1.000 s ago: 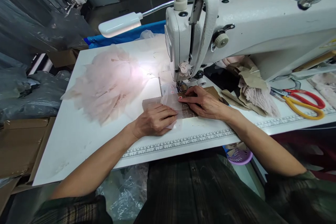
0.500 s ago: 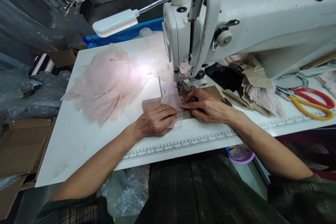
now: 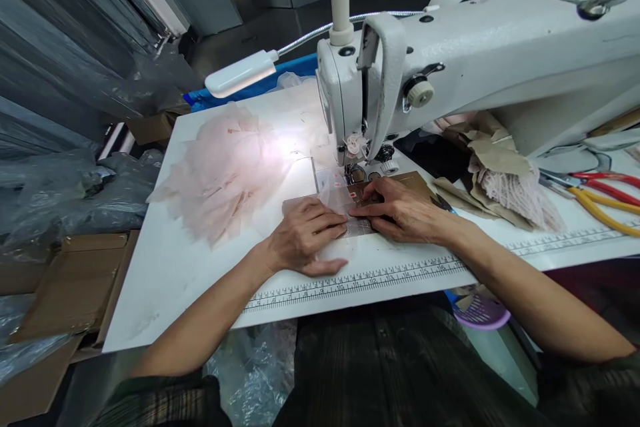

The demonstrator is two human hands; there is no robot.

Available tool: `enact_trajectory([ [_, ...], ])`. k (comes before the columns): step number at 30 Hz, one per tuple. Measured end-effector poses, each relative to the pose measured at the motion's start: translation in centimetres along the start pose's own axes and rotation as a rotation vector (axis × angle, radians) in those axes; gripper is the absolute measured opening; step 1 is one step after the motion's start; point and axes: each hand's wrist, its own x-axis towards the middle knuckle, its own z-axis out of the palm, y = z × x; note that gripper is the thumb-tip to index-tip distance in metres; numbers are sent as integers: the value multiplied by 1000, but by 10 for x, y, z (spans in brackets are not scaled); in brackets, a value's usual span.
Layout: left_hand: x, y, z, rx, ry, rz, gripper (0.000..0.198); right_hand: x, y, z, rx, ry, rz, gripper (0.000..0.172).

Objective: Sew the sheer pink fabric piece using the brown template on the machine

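A small piece of sheer pale fabric (image 3: 336,201) lies on the metal bed of a white sewing machine (image 3: 345,97), just in front of the presser foot (image 3: 350,172). My left hand (image 3: 307,235) rests on the fabric's left side, fingers stretched out and thumb spread toward me. From the right, my right hand (image 3: 404,212) touches the fabric with its extended index fingertip; its fingers are apart and its thumb is partly hidden. Both hands press down from above. Small red marks show on the bed plate between them and the foot.
Ruffled pale pink tulle (image 3: 227,173) is heaped left of the machine under a lit lamp (image 3: 243,73). To the right lie fabric scraps (image 3: 500,160) and scissors (image 3: 600,200). A printed ruler (image 3: 350,285) runs along the table's front edge. Cardboard boxes (image 3: 75,280) stand left.
My left thumb has spread out away from the fingers, toward the table's front edge. The right hand stays nearly still on the fabric. The whole view has shifted slightly.
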Motion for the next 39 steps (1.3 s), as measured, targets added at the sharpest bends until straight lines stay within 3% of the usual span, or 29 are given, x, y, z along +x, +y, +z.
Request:
enact_trajectory([
  [4, 3, -7, -12, 11, -52, -126, 74, 1, -1, -1, 31, 4, -11, 38],
  [10, 6, -18, -15, -29, -95, -191, 87, 1, -3, -3, 35, 21, -6, 36],
  [16, 3, -16, -5, -14, -201, -136, 81, 0, -1, 1, 15, 26, 3, 37],
  [30, -4, -18, 4, 34, -97, -25, 73, 0, 4, 8, 6, 51, 62, 44],
  [39, -5, -20, 5, 50, -122, -31, 69, -1, 6, 13, -3, 93, 51, 42],
])
